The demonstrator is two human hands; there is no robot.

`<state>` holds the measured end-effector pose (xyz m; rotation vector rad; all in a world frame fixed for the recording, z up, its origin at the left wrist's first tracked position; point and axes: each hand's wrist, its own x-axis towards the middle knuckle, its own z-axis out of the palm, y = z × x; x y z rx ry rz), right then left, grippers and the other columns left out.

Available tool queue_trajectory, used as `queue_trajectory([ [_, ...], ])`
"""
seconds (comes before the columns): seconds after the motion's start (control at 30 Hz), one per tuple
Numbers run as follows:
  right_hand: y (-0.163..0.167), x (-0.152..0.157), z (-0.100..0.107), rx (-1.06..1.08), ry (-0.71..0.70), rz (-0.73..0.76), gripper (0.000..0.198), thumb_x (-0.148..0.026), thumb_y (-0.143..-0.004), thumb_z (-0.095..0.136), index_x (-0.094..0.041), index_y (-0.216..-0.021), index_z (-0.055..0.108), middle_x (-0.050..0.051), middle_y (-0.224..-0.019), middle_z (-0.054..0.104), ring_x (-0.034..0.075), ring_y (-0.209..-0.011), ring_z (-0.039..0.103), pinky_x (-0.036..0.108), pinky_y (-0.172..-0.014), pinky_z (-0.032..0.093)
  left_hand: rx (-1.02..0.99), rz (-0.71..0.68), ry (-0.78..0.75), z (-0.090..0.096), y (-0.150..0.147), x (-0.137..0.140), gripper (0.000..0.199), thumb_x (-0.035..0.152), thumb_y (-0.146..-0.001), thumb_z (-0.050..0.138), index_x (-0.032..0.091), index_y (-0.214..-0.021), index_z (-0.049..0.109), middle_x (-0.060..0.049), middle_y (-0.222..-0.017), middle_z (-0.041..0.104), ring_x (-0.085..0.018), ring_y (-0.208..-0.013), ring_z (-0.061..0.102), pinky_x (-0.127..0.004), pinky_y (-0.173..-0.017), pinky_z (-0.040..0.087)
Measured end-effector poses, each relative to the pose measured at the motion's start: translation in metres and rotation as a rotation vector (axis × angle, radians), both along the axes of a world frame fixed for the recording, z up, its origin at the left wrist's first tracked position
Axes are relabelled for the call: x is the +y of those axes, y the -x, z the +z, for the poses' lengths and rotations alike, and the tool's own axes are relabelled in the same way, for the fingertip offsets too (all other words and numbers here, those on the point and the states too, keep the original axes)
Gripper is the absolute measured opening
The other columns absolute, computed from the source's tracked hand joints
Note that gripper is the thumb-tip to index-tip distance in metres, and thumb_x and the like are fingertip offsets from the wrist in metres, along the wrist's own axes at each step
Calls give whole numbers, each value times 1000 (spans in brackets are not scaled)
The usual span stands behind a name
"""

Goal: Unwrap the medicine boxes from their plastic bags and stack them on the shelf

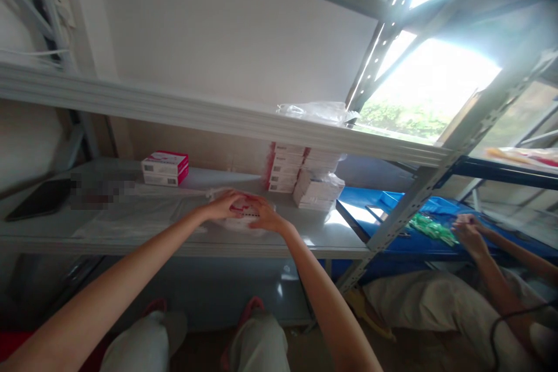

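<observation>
Between my two hands, on the grey shelf (322,232), is a small white box (244,206) with red print, loosely covered by clear plastic. My left hand (224,204) holds its left side, fingers curved over the top. The right side is gripped by my right hand (267,215), thumb low and fingers bent over the upper edge. Both palms hide the ends of the box. Flat clear plastic bags (135,212) lie to the left of my left hand.
Two pink-and-white boxes (164,168) are stacked behind; more boxes (285,170) and plastic-wrapped ones (319,189) stand right. A dark flat object (41,199) lies far left. An upper shelf beam (196,122) crosses above. Beyond the metal post (394,215), a co-worker's hands (468,232) are near green items (431,228).
</observation>
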<state>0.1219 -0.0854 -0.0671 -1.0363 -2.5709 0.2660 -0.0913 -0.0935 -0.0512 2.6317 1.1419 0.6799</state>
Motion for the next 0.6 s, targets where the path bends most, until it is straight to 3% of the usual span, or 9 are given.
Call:
queue_trajectory([
  [0.17,-9,22,-4,234,161,87,88,-34,-53,85,-26,-133,48,9,-134,49,26,-124,43,43,-108,30,-172,-88,241,2,14,26,61,36,-64,75,18,-120,59,-11,-121,62,-27,-111,56,-38,-97,40],
  [0.33,-16,39,-7,479,378,62,82,-33,-53,84,-27,-128,51,7,-130,52,26,-119,48,45,-104,36,-365,-5,476,-11,24,42,80,35,-55,81,18,-127,52,-13,-132,53,-28,-121,48,-38,-102,36],
  [0.5,-27,50,-18,756,757,59,66,-37,-65,75,-27,-125,51,5,-124,58,24,-113,54,44,-99,42,-540,-12,669,-41,29,49,63,46,-73,65,20,-128,49,-10,-131,54,-25,-122,48,-36,-101,36],
  [0.6,-32,50,-32,861,872,54,66,-34,-63,76,-26,-124,51,5,-122,59,23,-111,55,44,-98,42,-668,67,683,-56,31,51,55,53,-82,50,18,-125,50,-11,-132,52,-25,-122,48,-36,-102,35],
])
